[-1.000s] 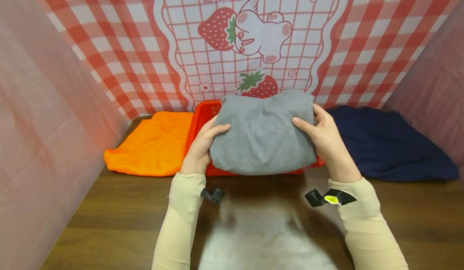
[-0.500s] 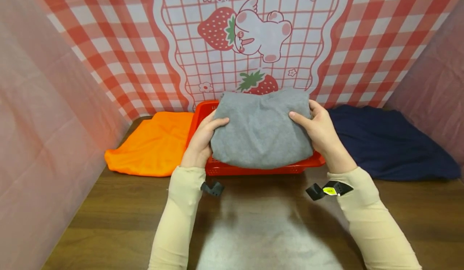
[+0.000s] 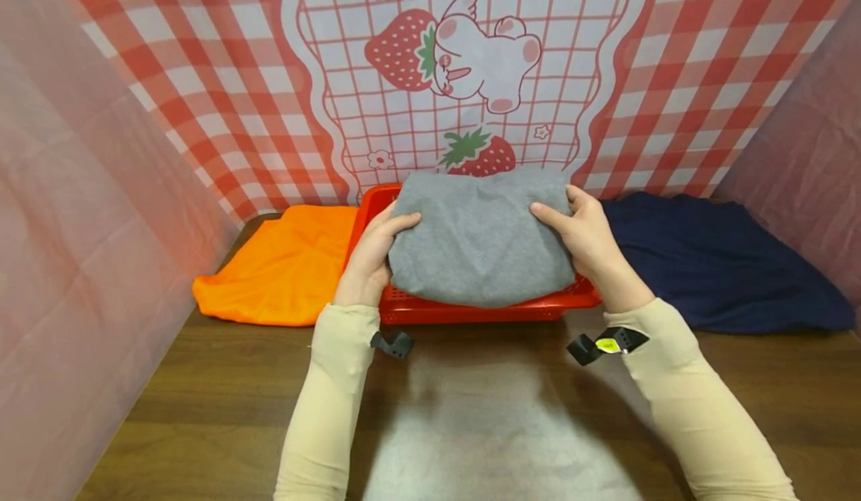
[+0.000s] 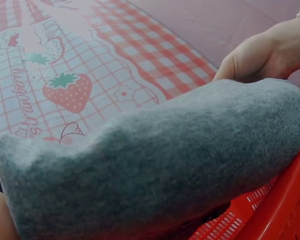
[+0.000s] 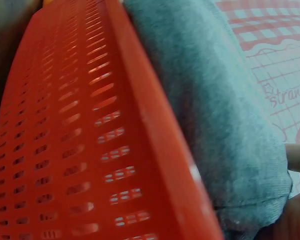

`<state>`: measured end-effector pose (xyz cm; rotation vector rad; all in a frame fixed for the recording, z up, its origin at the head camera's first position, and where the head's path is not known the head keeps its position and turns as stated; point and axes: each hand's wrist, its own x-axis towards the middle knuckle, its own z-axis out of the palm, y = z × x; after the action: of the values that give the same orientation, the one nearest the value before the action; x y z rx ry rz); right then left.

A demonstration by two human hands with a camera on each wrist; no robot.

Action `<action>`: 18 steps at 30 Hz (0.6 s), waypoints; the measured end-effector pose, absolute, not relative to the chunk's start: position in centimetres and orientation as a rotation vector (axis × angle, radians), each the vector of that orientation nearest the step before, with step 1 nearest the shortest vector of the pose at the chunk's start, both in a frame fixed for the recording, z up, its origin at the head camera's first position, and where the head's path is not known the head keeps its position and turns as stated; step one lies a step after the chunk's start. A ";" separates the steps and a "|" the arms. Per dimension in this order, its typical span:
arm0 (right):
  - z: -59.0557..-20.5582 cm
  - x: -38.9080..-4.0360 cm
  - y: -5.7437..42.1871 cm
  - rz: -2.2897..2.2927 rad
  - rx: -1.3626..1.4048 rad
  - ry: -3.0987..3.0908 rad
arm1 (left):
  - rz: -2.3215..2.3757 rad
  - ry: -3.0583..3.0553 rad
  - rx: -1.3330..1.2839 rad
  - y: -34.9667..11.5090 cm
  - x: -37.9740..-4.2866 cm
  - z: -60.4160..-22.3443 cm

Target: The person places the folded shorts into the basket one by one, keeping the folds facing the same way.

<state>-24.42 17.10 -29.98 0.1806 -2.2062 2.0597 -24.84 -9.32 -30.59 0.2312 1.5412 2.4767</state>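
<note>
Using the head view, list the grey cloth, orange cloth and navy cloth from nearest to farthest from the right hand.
1. Grey cloth: nearest, held at its right edge by the right hand.
2. Navy cloth: to the right of that hand.
3. Orange cloth: farthest, on the left side, past the red basket.

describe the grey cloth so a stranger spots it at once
Find the checked strawberry backdrop, then the red basket at its foot. In the head view, the grey cloth is the folded bundle hiding much of that basket. It is the only grey one, between an orange cloth at left and a navy cloth at right.
</note>
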 end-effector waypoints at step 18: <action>-31.5 -26.1 17.3 1.981 0.060 -2.470 | 2.436 1.465 -0.128 -9.6 -25.0 -31.6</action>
<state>-26.09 17.27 -31.55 0.0598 -2.4700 1.9807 -25.03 -9.62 -31.60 -0.1281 1.4653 2.4360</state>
